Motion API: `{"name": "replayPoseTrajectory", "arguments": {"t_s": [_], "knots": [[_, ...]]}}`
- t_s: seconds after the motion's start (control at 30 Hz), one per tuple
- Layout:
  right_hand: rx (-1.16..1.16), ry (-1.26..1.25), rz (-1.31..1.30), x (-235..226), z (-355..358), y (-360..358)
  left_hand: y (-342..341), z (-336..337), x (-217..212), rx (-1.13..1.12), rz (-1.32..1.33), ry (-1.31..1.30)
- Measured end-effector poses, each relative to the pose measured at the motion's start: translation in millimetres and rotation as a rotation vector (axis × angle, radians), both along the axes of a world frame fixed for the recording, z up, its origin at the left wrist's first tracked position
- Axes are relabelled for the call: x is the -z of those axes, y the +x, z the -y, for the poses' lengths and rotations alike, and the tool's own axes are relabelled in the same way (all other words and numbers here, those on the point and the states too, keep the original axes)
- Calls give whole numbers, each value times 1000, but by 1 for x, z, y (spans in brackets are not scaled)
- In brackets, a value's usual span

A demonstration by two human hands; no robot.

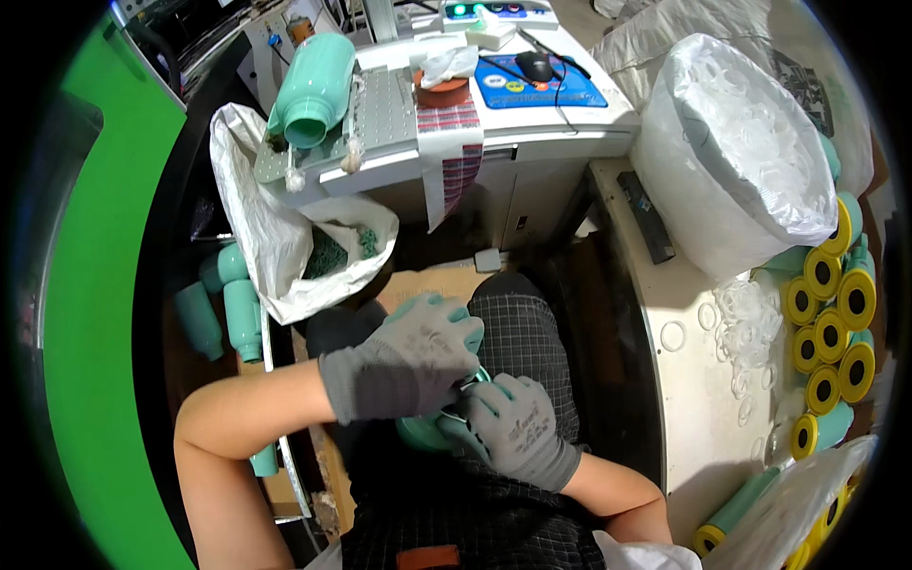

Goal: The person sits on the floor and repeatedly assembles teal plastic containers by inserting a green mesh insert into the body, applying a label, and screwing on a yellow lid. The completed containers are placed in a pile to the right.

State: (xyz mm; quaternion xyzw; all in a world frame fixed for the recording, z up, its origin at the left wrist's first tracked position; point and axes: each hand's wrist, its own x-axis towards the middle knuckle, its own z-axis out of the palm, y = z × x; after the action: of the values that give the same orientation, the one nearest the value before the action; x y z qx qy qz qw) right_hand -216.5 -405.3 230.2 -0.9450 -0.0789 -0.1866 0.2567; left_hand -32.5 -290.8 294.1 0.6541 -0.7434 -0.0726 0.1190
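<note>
Currently, the green bottle lay in the lap, mostly covered. The right hand, at three o'clock from it, gripped its side; the left hand curled over at twelve, its hold hidden from me. A dark gap ran rightward before the white table's edge. The sack's rim stood near eleven, the desk's edge beyond twelve.

White bench: black computer mouse rests on a blue rectangular pad; crumpled white tissue tops a round reddish-orange roll.
Cream side bench: dark rectangular bar lies near the left edge.
</note>
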Motion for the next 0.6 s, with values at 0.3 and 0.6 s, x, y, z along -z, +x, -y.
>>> {"name": "replayPoseTrajectory", "arguments": {"t_s": [0.3, 0.6], "knots": [[27, 79, 33, 9, 0, -6, -9, 4, 12, -85, -89, 369], [45, 117, 29, 6, -5, -7, -20, -9, -12, -39, -90, 426]]}}
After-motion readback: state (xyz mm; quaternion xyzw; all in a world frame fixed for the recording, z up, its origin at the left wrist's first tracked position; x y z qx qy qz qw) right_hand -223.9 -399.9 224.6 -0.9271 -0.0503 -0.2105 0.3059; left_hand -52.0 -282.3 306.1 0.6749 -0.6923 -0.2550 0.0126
